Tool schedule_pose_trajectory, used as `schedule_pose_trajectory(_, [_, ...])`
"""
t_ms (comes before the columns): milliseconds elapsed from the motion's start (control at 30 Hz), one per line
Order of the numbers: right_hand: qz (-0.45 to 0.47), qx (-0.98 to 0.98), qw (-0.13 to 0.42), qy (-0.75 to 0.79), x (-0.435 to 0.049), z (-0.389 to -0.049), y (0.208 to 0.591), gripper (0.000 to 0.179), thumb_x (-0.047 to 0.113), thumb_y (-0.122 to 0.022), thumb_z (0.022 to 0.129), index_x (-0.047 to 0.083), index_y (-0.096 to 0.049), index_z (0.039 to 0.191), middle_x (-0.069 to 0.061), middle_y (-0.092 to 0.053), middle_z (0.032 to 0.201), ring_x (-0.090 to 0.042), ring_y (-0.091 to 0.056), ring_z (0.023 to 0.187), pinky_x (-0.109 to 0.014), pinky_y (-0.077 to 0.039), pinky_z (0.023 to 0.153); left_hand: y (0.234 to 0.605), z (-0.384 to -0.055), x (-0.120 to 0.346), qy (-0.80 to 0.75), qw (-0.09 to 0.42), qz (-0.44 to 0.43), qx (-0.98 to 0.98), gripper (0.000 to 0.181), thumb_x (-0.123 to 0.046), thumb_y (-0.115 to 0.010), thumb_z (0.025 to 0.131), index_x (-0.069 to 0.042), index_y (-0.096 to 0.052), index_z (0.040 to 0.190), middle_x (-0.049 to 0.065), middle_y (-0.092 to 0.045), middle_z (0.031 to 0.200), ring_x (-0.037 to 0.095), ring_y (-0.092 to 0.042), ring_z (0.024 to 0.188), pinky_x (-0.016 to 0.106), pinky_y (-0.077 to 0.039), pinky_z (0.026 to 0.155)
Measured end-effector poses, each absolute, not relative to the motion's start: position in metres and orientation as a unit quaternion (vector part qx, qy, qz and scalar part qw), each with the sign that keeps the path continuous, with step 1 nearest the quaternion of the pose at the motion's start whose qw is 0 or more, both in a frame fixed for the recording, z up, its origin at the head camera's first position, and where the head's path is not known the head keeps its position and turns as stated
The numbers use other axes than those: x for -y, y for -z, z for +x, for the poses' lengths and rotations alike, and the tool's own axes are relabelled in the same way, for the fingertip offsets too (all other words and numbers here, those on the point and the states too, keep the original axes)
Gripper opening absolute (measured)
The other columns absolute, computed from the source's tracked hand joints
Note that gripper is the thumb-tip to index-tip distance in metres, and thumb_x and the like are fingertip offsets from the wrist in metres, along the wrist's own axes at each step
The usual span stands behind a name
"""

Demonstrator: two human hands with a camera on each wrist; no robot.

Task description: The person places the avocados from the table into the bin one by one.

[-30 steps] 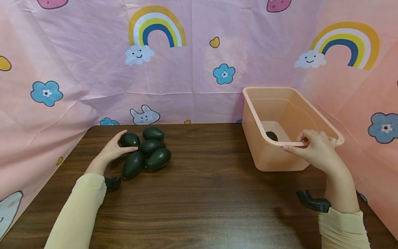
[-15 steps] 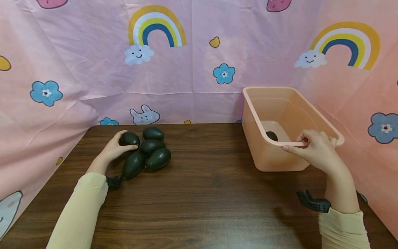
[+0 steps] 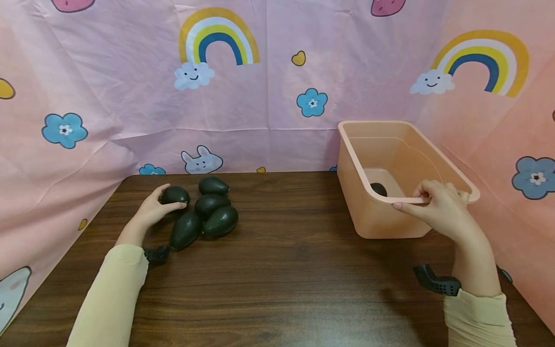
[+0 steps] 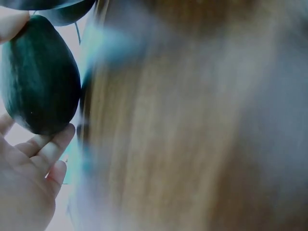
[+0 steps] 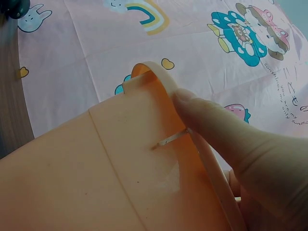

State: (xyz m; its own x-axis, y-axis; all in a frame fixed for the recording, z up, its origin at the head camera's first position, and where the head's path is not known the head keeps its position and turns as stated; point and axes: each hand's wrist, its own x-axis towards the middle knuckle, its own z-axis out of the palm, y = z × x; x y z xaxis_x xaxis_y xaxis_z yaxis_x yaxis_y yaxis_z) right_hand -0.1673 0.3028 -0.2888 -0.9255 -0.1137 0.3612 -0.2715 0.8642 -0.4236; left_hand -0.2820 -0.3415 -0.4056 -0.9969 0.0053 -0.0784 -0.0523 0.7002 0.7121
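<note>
My left hand (image 3: 149, 212) pinches a dark green avocado (image 3: 175, 194) between thumb and fingers at the left of the table. In the left wrist view, fingertips (image 4: 61, 137) touch the avocado's (image 4: 42, 77) rounded end and the thumb lies at its narrow end. Several more avocados (image 3: 211, 204) lie grouped just to the right. My right hand (image 3: 444, 209) grips the near rim of a peach plastic bin (image 3: 368, 214), thumb outside and fingers over the edge. One avocado (image 3: 379, 189) shows on the bin's floor, partly hidden by the rim.
Everything stands on a dark wood-grain table (image 3: 286, 279). A pink patterned cloth (image 3: 269, 96) hangs along the back and both sides, close behind the bin. Each wrist wears a black camera mount (image 3: 438, 282).
My left hand has shifted a little to the left with its avocado, opening a small gap from the other avocados. The right hand and bin have stayed put.
</note>
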Motion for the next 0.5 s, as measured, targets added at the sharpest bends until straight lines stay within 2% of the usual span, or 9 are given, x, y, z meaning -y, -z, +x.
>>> schedule_pose_trajectory(200, [0.100,0.952,0.162,-0.241,-0.303,-0.167,0.289,0.039,0.037,-0.080,0.078,0.007,-0.056,0.075,-0.005,-0.047,0.066,-0.029,-0.033,0.072,-0.059,-0.010,0.073,0.408,-0.279,0.345,-0.388,0.028,-0.030,-0.921,0.107,-0.053,-0.070,0.081,0.003,-0.011,0.151,0.037,-0.023,0.144,0.051,-0.026,0.130,0.064,-0.025,0.101])
schedule_pose_trajectory(500, [0.102,0.951,0.165,-0.239,-0.304,-0.168,0.290,0.039,0.038,-0.080,0.077,0.007,-0.056,0.075,-0.005,-0.046,0.065,-0.028,-0.033,0.072,-0.059,-0.010,0.072,0.409,-0.271,0.349,-0.396,0.012,-0.038,-0.917,0.106,-0.055,-0.070,0.081,-0.001,-0.012,0.152,0.036,-0.026,0.142,0.051,-0.028,0.128,0.065,-0.027,0.098])
